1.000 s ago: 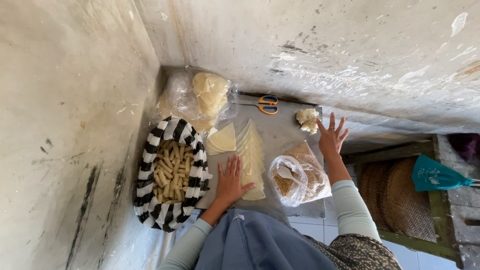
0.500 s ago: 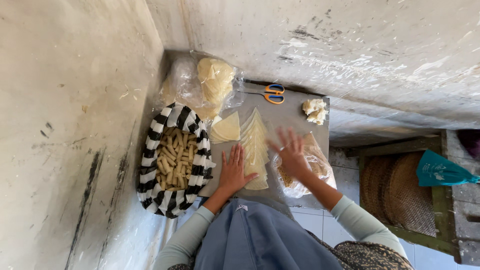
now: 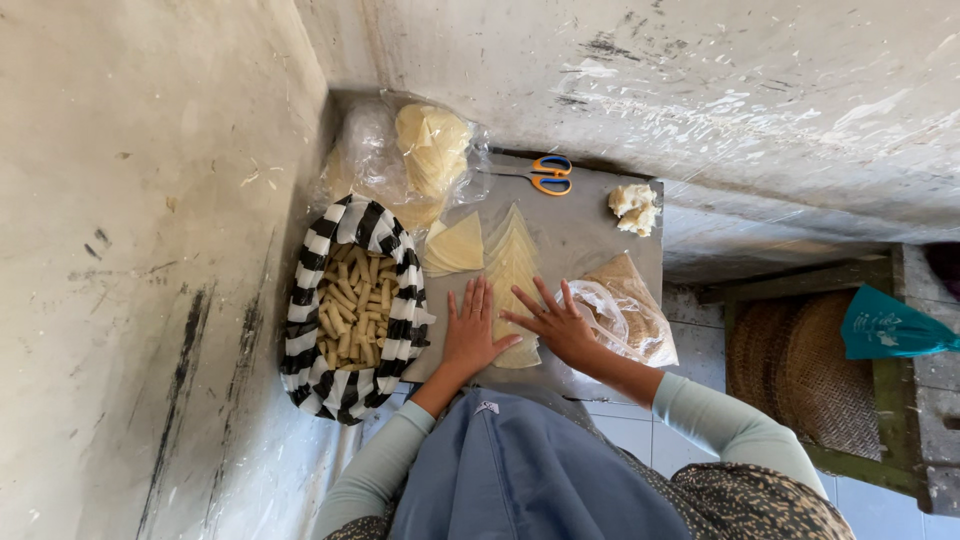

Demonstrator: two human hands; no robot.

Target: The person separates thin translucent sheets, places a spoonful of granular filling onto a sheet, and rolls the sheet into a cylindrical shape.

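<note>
My left hand (image 3: 472, 332) lies flat, fingers spread, on the grey board (image 3: 580, 225) beside a row of pale triangular dough sheets (image 3: 512, 265). My right hand (image 3: 553, 320) rests open on the near end of that row, fingers apart. A second small stack of triangular sheets (image 3: 455, 244) lies just left of the row. Neither hand grips anything.
A black-and-white striped basket (image 3: 305, 300) of rolled pastry sticks (image 3: 355, 308) stands at the left. A clear bag with filling (image 3: 630, 310) sits right of my hands. A plastic bag of dough sheets (image 3: 430, 150), orange-handled scissors (image 3: 545, 175) and a dough lump (image 3: 634, 207) lie farther off.
My right hand came back from the far right near the dough lump and now lies on the row of sheets. My left hand stayed flat on the board.
</note>
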